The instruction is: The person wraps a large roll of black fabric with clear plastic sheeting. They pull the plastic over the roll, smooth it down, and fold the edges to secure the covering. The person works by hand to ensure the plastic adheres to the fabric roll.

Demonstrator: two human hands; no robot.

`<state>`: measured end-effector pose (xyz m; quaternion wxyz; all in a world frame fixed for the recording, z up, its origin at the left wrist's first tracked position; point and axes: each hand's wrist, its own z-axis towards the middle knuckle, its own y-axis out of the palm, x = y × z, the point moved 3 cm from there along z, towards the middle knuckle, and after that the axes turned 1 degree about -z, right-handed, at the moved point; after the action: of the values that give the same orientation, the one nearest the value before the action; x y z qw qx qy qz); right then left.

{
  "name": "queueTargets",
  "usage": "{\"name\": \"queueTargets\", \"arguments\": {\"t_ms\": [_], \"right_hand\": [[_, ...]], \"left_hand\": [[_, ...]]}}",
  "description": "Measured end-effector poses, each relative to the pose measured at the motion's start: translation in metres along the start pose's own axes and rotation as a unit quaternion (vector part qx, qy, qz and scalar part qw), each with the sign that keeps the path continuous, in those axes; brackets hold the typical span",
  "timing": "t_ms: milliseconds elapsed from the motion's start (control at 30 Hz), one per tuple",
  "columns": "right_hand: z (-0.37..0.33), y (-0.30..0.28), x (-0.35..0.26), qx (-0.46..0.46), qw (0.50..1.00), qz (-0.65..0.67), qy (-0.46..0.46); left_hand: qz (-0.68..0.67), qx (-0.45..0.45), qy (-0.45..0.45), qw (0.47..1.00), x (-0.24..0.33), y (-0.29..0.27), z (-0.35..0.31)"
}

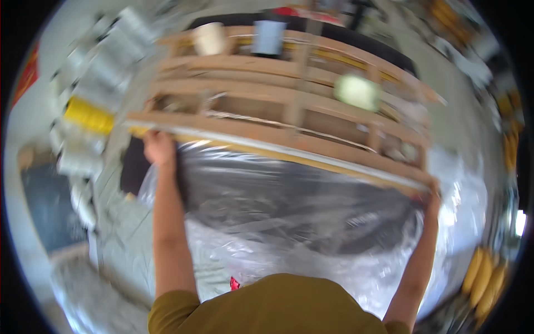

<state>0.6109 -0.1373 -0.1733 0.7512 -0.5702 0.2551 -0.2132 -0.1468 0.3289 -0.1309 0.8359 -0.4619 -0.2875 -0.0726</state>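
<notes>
A large wooden frame [233, 80] of slats and cross bars lies before me, tilted slightly down to the right. My left hand [159, 148] is closed round its near edge at the left end. My right hand [432, 196] grips the same edge at the right corner; its fingers are partly hidden and blurred. A pale strip [289, 153] runs along this near edge. Dark fabric under clear plastic film [278, 195] hangs from the edge toward me. On the slats rest a cream roll [209, 39], a light blue roll [269, 37] and a pale green round thing [357, 92], all blurred.
Wrapped white rolls [103, 72] and a yellow roll [89, 115] are stacked along the left wall. A dark board [50, 195] leans there. Clear plastic [461, 200] spreads over the floor at the right. Several orange-yellow bundles [483, 278] lie at lower right.
</notes>
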Motion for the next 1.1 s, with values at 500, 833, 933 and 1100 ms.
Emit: {"name": "queueTargets", "arguments": {"t_ms": [500,833,933,1100], "right_hand": [[-0.064,-0.029,-0.123,0.073,0.893,0.429,0.11],[-0.159,-0.05,-0.338,-0.091,0.808,0.578,0.074],[-0.14,-0.07,-0.317,-0.096,0.826,0.543,-0.118],[-0.118,-0.08,-0.164,0.086,0.995,-0.035,-0.022]], "left_hand": [[0.061,-0.299,0.563,0.768,0.085,-0.116,-0.164],[-0.04,-0.312,0.389,0.866,0.128,-0.122,-0.188],[-0.162,-0.329,0.538,0.759,0.218,-0.114,-0.332],[-0.233,-0.69,0.251,0.637,0.166,-0.117,-0.362]]}}
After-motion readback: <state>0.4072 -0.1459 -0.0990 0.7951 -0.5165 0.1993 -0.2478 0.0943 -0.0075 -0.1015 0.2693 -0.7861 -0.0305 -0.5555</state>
